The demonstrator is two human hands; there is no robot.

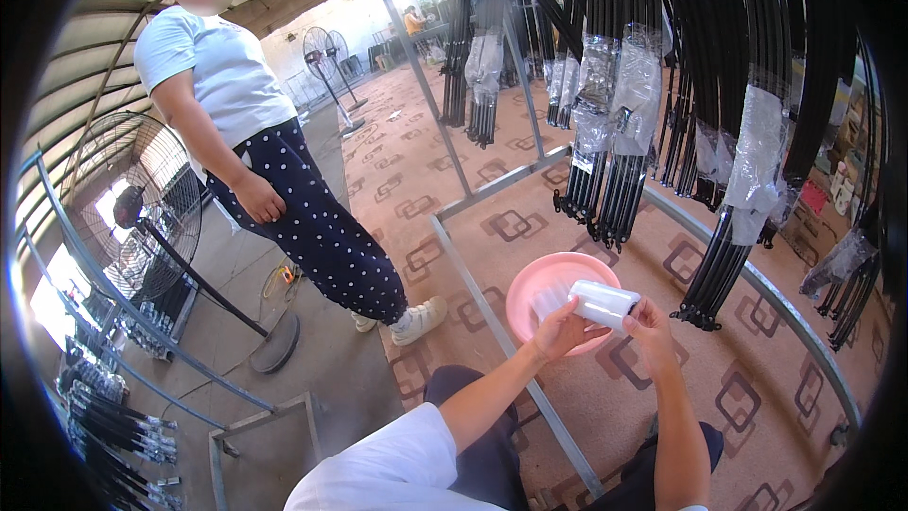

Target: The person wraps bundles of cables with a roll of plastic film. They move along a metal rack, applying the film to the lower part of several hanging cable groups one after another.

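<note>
A whitish, glossy roll of what looks like plastic film [603, 303] is held between my two hands. My left hand [562, 331] grips its left end from below, with the thumb up along the side. At the other end, the fingers of my right hand [651, 325] close around the roll's edge. Beneath my hands a round pink basin [519, 305] rests on the patterned carpet. Some clear plastic pieces [551, 299] lie inside it, partly hidden by the roll and my left hand.
Bundles of black cables [605, 191], several wrapped in clear plastic [757, 151], hang ahead and to the right on a metal frame [473, 289]. A person [236, 85] stands at the left. Near them is a pedestal fan [203, 289]; more black bundles [118, 435] lie at lower left.
</note>
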